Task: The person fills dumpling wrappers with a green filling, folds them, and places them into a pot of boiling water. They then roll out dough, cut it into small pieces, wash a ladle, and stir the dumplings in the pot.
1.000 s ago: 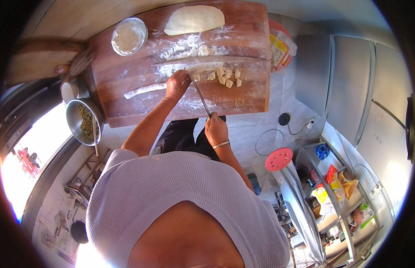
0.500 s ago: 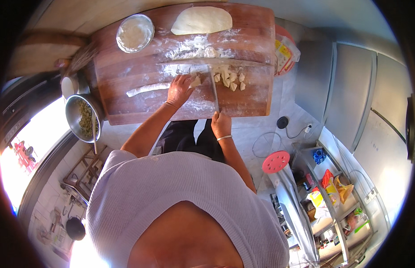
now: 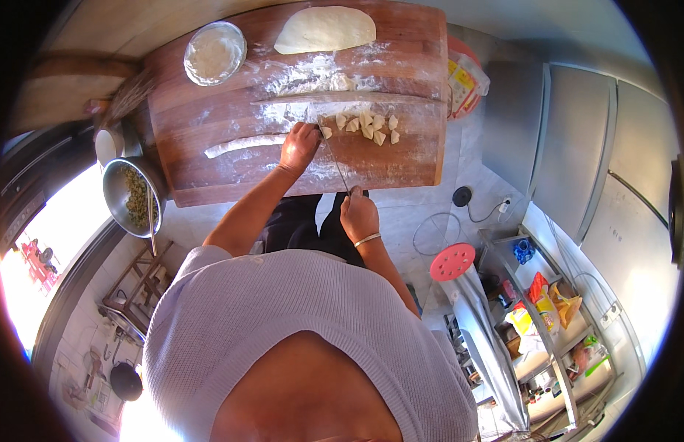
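Note:
My left hand (image 3: 301,149) is closed over the right end of a long, thin dough rope (image 3: 242,145) on a floured wooden board (image 3: 408,158). With my right hand (image 3: 359,216), at the board's near edge, I grip a knife (image 3: 336,162) by its handle. Its narrow blade points away from me, slanting left, and its tip end is right beside my left fingers. One small dough piece (image 3: 326,132) lies against the blade's right side. Several more cut dough pieces (image 3: 368,127) are scattered to the right. My fingers hide the rope's cut end.
A large dough slab (image 3: 326,31) lies at the board's far edge, near a round bowl of flour (image 3: 215,53). Loose flour (image 3: 312,76) covers the middle. A metal bowl (image 3: 159,177) with green filling stands left. Bagged goods (image 3: 463,87) sit beyond the right edge.
The knife has swung left, from beside the cut pieces to the rope's end. My left fingers have drawn in, and a small piece now sits apart right of the blade.

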### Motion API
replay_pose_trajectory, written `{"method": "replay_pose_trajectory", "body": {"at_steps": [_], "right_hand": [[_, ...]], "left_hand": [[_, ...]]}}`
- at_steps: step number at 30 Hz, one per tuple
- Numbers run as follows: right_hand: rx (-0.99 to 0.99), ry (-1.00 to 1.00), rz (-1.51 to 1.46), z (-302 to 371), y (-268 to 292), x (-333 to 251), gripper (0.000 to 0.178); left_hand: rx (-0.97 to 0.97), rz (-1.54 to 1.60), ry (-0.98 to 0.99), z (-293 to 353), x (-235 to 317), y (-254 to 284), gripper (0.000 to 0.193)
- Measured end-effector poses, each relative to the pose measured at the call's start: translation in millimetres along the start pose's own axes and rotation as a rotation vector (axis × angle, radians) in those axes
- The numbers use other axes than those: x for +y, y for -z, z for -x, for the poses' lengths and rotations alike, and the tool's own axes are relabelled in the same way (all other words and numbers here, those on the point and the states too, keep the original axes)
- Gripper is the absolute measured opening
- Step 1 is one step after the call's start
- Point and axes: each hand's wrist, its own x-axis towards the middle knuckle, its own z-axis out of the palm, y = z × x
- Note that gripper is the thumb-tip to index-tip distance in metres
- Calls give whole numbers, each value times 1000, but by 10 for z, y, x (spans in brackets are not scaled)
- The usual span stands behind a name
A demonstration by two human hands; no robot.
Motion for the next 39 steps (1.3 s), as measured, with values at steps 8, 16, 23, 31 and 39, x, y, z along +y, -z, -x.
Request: {"method": "replay_pose_trajectory", "body": {"at_steps": [8, 16, 23, 31, 39], "right_hand": [[8, -66, 8, -169, -397, 184, 20], [163, 38, -181, -100, -197, 89, 18], [54, 54, -62, -61, -234, -133, 18], [-35, -28, 49, -339, -333, -138, 21], [118, 59, -77, -417, -183, 107, 21]], "left_hand": [[11, -8, -23, 52, -35, 201, 18], [36, 167, 284, 40, -355, 216, 26], [20, 267, 344, -32, -353, 281, 20], [11, 84, 225, 2, -327, 304, 23], [93, 14, 195, 51, -142, 113, 26]]}}
